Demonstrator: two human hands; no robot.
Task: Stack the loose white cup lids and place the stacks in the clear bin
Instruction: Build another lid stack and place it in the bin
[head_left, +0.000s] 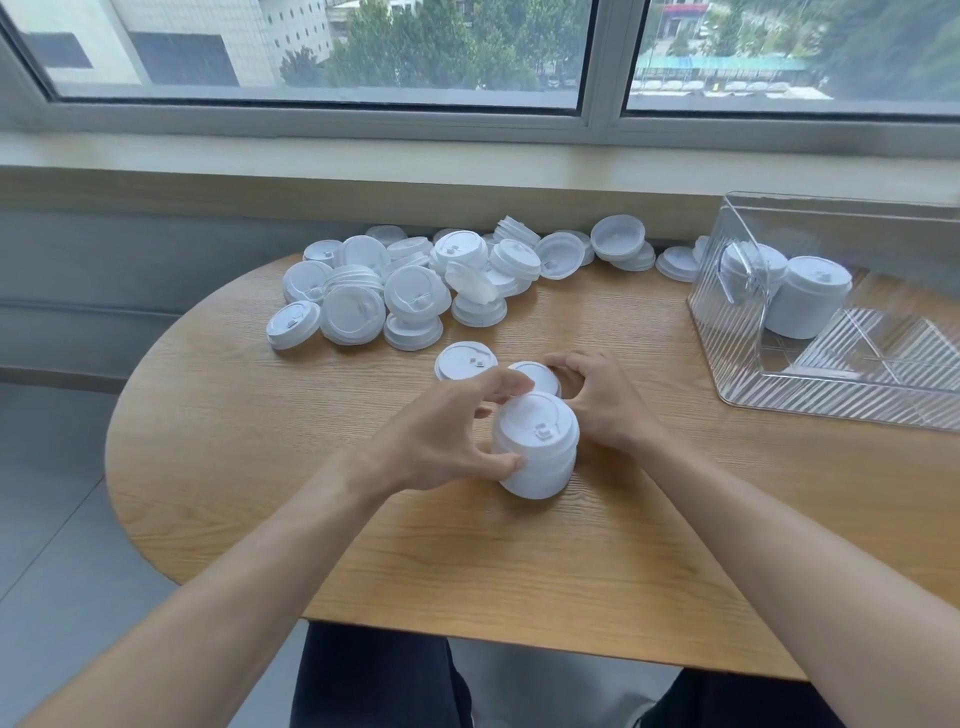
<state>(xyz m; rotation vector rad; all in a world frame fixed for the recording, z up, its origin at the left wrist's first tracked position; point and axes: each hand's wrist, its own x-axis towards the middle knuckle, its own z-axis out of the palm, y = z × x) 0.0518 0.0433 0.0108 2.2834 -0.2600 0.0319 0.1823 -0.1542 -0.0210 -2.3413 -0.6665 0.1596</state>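
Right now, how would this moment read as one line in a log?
left hand: grips lid stack | right hand: grips loose lid | clear bin: holds stacks | lid pile: unsorted

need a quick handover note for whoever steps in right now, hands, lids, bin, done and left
Left hand: fingers curled round the lid stack standing on the table.
Right hand: fingers curled at a loose lid just behind the stack; firm grip unclear.
Another single lid lies flat beside it.
Done: two stacks stand in the clear bin at the table's right.
Left: the big loose pile at the far edge, plus binning the current stack.
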